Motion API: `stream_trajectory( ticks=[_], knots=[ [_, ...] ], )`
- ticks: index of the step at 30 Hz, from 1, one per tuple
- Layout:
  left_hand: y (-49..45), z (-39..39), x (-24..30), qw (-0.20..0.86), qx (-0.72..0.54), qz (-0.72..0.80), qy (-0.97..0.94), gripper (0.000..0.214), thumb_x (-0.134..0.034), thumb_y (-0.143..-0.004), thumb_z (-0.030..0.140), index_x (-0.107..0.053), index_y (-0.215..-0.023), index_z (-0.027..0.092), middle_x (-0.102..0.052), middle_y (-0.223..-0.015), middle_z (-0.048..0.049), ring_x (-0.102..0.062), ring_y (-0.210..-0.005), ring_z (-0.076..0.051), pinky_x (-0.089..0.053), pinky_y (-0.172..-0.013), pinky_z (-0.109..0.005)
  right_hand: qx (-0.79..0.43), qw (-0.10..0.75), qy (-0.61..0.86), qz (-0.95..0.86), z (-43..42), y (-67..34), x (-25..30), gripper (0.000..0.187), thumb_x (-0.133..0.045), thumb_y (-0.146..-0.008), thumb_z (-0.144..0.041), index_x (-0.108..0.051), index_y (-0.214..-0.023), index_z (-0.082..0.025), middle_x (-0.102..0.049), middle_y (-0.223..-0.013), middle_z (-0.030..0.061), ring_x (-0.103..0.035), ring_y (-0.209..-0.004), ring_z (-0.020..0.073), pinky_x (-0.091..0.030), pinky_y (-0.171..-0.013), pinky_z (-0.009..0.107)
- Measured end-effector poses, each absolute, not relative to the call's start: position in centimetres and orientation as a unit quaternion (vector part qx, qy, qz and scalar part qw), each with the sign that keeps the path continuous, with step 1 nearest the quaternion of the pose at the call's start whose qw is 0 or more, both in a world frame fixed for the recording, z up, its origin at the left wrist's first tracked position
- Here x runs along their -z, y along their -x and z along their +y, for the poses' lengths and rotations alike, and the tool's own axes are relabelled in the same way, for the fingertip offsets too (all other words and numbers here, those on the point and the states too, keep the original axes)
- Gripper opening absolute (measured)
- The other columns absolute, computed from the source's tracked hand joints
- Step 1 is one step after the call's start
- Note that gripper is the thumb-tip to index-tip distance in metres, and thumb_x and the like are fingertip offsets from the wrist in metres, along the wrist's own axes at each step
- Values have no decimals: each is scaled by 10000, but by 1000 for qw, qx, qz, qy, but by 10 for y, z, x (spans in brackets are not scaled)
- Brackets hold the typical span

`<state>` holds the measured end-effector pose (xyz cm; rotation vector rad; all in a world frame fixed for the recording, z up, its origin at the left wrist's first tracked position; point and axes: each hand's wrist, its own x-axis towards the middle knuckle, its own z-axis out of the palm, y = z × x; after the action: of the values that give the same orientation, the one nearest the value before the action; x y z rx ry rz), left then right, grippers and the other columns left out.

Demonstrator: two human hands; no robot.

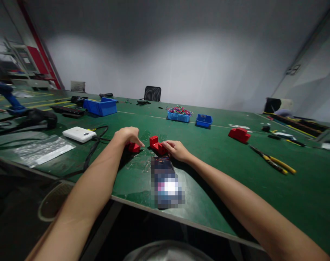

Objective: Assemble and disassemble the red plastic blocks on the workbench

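A red notched block [154, 144], with a raised part at its far left end and a lower step in the middle, sits near the front edge of a green table [219, 145], just beyond a dark, flat slab [162, 165] whose surface is mostly blurred into squares. The right hand [177, 149] pinches the near right end of this block, thumb laid along it and fingers bent. Just to the left, the left hand [130, 135] arches over a smaller-looking red piece [134, 148], thumb pointing toward the notched block; the hand hides most of the piece, so I cannot tell whether the fingers grip it or only rest over it. The two red parts are near each other but apart. Left of the left forearm lie a black cable [92, 154], a white rounded box [79, 134] and a clear plastic bag [45, 150]. To the right, well apart from the right hand, are another red block [239, 135] and pliers [264, 156] with yellow-and-black handles. Farther back stand a light blue tray [178, 117] heaped with small multicoloured pieces [179, 110], a darker blue tray [203, 124] beside it, and a larger blue bin [102, 107] to the left. A black chair back [152, 93] shows behind the table's far edge, before a pale wall [165, 54].
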<state>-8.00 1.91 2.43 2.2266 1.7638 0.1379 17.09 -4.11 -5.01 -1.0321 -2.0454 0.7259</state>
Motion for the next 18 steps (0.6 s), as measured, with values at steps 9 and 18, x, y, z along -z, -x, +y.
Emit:
stream_trajectory(
  ticks=[9, 18],
  knots=[
    [49, -4, -27, 101, 28, 589, -801, 402, -790, -449, 343, -652, -797, 198, -654, -643, -26, -609, -613, -194, -407, -536, -239, -321, 356, 394, -784, -39, -175, 53, 501, -442, -895, -532, -621, -1160, -146, -527, -558, -26, -460, -504, 117, -355, -521, 231],
    [48, -6, -36, 31, -190, 533, -824, 384, -687, -651, 302, -533, -979, 173, -622, -991, -71, -594, -823, -192, -453, -675, -261, -440, 413, 376, -704, -32, -176, 55, 491, -469, -844, -623, -612, -972, -171, -506, -554, -52, -422, -441, 82, -330, -445, 210]
  ],
)
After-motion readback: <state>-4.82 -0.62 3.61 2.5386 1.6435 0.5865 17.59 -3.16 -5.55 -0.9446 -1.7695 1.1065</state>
